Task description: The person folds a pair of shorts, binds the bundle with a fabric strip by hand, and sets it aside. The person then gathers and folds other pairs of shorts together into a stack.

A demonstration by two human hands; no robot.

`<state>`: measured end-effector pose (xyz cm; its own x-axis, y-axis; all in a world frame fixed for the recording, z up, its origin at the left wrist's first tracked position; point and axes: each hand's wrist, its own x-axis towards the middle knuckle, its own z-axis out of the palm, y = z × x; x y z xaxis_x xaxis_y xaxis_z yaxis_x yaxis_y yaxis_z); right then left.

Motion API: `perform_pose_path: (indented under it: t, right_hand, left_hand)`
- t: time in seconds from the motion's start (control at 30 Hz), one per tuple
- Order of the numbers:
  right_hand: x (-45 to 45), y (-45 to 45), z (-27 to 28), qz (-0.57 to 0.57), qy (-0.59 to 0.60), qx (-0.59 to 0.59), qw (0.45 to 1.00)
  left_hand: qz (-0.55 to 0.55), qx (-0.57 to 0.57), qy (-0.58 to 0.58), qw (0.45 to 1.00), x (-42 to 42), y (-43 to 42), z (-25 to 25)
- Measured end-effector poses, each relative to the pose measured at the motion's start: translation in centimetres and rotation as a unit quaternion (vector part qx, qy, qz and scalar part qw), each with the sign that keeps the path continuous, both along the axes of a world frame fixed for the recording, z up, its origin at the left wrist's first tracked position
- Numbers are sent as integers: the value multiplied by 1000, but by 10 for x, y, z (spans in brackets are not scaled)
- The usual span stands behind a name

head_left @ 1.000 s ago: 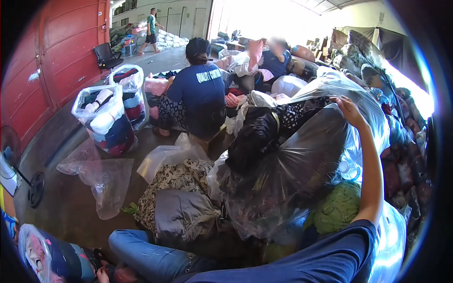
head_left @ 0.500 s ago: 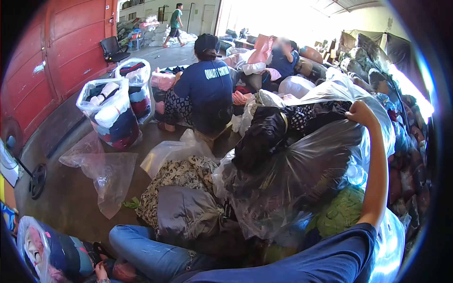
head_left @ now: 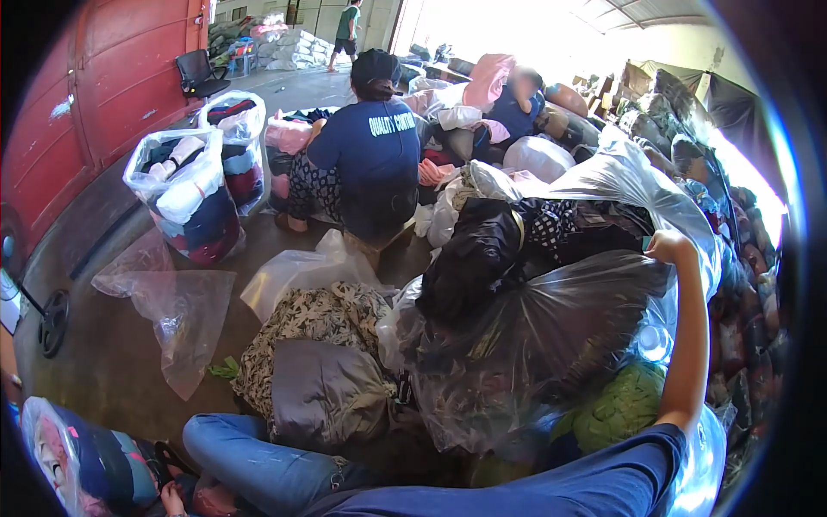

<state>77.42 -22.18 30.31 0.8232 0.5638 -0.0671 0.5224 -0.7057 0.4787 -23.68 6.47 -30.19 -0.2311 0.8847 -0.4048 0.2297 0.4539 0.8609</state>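
The wearer's right hand (head_left: 674, 247) is raised, its fingers closed on what looks like the edge of the bag (head_left: 543, 323). The hands look apart; part of a hand shows at the lower left, too cut off to tell whose it is, so the left hand's state cannot be told. The bag lies in front of the wearer, behind and to the right of the grey bundle (head_left: 323, 392), with black clothes (head_left: 469, 258) bulging at its upper side. The plastic looks thin and creased, so a hard pull from that one grip could split it or let the edge slip. Lifting one side could also tip the clothes out towards the patterned cloth (head_left: 297, 340). The bottle (head_left: 655, 342) by the bag could be knocked over if the plastic drags against it
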Motion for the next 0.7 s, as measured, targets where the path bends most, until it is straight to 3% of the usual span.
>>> perform_pose_path:
  t: [0.07, 0.13, 0.2, 0.3, 0.5, 0.57, 0.7]
  right_hand:
    - [24, -3, -17, -50, 7, 28, 998]
    - [26, -5, -32, -66, -157, 113, 979]
    - [20, -6, -45, -32, -200, 169, 965]
    - [101, -27, -78, -18, -175, 127, 976]
    - [75, -9, -68, 26, -181, 248, 951]
    - [50, -7, -61, 67, -207, 338, 916]
    - [-63, 20, -39, 169, -186, 572, 781]
  left_hand:
    - [0, 6, -8, 1000, 1, 4, 0]
    - [-4, 5, -8, 1000, 2, 7, -3]
    - [-13, 2, -11, 1000, 2, 10, -7]
    - [-32, 2, -20, 999, 9, 15, -4]
    - [-29, -29, 8, 999, -2, 11, -17]
    - [-26, -25, -2, 999, 4, 1, -14]
    - [10, 6, -22, 1000, 4, -6, -12]
